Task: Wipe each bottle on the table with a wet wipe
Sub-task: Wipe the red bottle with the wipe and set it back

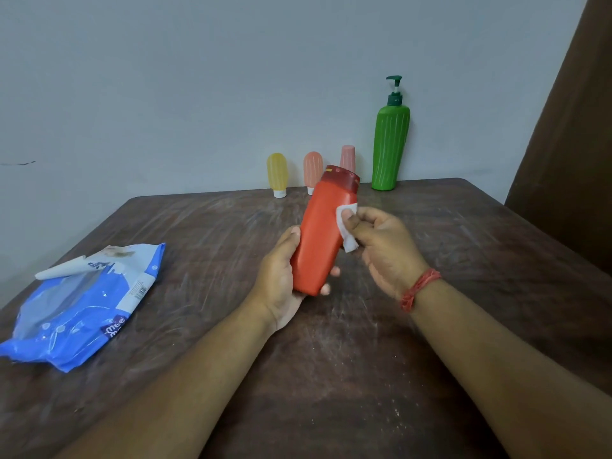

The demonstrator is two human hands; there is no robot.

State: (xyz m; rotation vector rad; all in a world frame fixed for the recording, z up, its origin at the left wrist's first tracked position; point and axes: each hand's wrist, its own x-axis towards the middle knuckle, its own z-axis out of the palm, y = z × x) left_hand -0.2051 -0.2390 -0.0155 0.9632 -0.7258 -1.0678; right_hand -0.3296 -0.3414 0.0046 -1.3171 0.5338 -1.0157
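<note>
- A blue pack of wet wipes [79, 303] lies flat on the left of the brown table [430, 326], well apart from the hands.
- The left hand [276, 283] holds the red bottle [319, 240] up over the table, with its fingers wrapped around the bottom part.
- The right hand [381, 240] pinches a small white wipe [347, 223] and presses it on the bottle's right side.
- At the back by the wall stand 4 more bottles (a yellow one [277, 175], 2 pink ones [313, 168] [347, 157] and a tall green pump bottle [390, 140]).
- I think the job is partly done: the red bottle is being wiped now, and I cannot tell if the other 4 are clean.
</note>
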